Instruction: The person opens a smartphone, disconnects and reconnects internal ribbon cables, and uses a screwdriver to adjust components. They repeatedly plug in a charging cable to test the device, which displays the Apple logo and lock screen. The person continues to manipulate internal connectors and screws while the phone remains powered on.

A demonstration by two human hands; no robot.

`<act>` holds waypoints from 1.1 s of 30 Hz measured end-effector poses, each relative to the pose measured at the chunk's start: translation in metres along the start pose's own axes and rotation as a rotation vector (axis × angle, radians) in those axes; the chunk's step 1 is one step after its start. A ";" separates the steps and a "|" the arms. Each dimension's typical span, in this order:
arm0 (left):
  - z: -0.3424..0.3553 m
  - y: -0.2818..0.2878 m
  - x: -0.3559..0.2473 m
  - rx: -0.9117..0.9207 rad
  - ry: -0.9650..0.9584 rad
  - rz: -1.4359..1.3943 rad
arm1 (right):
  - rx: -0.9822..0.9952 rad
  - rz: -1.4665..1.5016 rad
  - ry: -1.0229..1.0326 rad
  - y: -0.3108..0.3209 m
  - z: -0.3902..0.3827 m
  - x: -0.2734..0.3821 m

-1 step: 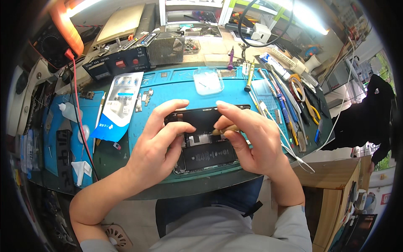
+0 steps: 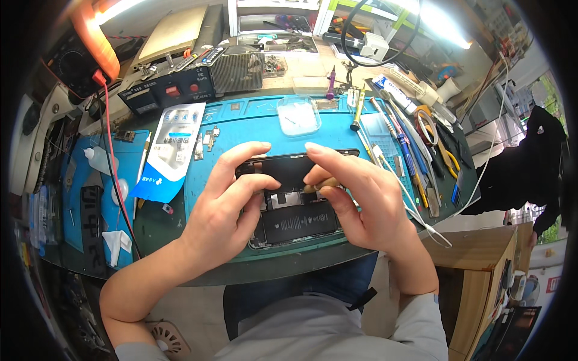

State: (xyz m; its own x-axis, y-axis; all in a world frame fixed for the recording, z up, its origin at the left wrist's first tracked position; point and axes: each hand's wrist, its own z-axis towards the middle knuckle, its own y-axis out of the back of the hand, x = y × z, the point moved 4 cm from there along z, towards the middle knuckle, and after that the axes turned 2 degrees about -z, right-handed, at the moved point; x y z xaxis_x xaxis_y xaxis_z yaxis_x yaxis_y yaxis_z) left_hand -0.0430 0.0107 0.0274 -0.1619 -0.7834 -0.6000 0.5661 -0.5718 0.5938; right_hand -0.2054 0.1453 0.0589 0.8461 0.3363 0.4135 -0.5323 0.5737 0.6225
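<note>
An opened phone lies in front of me. Its dark screen panel (image 2: 292, 171) is tilted up along the far side of the phone body, which shows a black battery (image 2: 300, 227) and bare metal parts. My left hand (image 2: 226, 201) grips the panel's left end, fingers closed over its far edge and front. My right hand (image 2: 367, 195) pinches the panel's right part, one finger on the far edge. A tan tip (image 2: 328, 183) shows between its fingers; I cannot tell whether it is a covered fingertip or a separate piece.
Behind the phone, a clear plastic box (image 2: 299, 117) rests on the blue mat (image 2: 250, 123). A silver-and-blue packet (image 2: 171, 150) lies left, near a red cable (image 2: 111, 150). Several tweezers, screwdrivers and pliers (image 2: 450, 163) lie right, beside a white cable (image 2: 421, 224).
The fingers of my right hand have shifted very slightly left along the screen panel. My left hand and the phone body look the same.
</note>
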 end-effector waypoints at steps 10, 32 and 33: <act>0.000 0.000 0.000 0.011 0.008 0.014 | 0.118 -0.144 -0.107 0.009 0.019 0.007; -0.001 0.000 0.000 0.017 0.016 0.013 | 0.126 -0.084 -0.156 0.003 0.015 0.006; -0.001 0.000 0.000 0.016 0.019 0.009 | 0.152 -0.117 -0.162 0.004 0.016 0.006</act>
State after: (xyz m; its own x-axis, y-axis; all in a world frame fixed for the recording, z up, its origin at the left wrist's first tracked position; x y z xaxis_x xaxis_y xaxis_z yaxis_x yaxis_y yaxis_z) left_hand -0.0419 0.0110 0.0267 -0.1416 -0.7839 -0.6045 0.5542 -0.5688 0.6078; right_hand -0.2024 0.1376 0.0746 0.8934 0.1430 0.4259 -0.4391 0.4789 0.7602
